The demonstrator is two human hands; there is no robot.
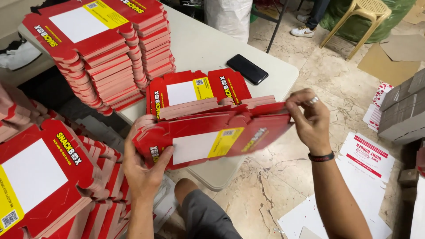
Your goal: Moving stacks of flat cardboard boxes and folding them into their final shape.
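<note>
Your single head camera is looking steeply down from close above your hands (230, 141), facing forward across the worktop (208, 48) toward the floor (283, 177) beyond.

Stacks of flat red cartons: three, one far left on the tabletop (95, 48), one near left (48, 186), one at the middle (208, 119)
Black phones (247, 69): one
Yellow plastic stools (363, 17): one
Wristbands (321, 156): one

Packing workshop, stacks of flat red cartons (95, 53), folding table (208, 48), cardboard scraps (389, 57)
</note>
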